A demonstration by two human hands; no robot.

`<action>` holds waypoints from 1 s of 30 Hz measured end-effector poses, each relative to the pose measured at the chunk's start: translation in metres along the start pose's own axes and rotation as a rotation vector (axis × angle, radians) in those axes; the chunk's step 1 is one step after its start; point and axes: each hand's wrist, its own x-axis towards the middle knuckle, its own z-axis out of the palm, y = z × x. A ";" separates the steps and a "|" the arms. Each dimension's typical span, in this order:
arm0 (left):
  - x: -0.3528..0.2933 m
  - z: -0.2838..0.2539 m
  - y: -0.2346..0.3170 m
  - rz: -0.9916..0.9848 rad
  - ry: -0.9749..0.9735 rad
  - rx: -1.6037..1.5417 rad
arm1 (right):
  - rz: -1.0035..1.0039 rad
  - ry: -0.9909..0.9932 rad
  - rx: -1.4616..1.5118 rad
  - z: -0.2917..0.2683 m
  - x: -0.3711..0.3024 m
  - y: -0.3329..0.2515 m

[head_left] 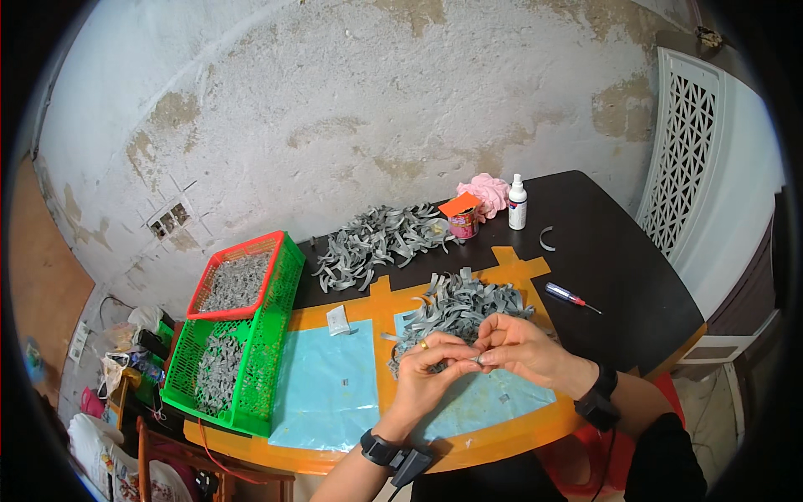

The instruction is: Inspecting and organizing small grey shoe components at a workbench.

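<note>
My left hand (435, 368) and my right hand (520, 348) meet over the near part of the table, fingertips pinched together. Between them is a small grey piece (478, 360), mostly covered by the fingers; its exact kind is too small to make out. Just beyond my hands lies a heap of curved grey strips (468, 303), partly hidden by them. Under the hands a light blue sheet (468, 410) is fixed down with orange tape (385, 303).
A second strip heap (381, 238) lies farther back. Left stand a green basket (263, 368) and a red basket (194, 303) holding small grey pieces. A can (462, 222), pink cloth (489, 192), white spray bottle (518, 205), and screwdriver (567, 294) lie toward the right.
</note>
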 end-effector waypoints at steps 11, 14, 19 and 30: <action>-0.005 0.001 0.001 -0.077 -0.012 -0.097 | -0.070 -0.039 -0.069 0.008 -0.004 0.002; -0.005 0.003 -0.003 -0.074 0.008 -0.142 | -0.081 -0.067 -0.022 0.008 -0.002 0.003; 0.000 0.002 0.000 -0.045 -0.002 -0.157 | -0.128 -0.075 -0.097 0.010 -0.002 -0.002; 0.000 -0.003 0.012 -0.043 0.050 -0.042 | -0.198 -0.052 -0.236 0.008 -0.001 -0.003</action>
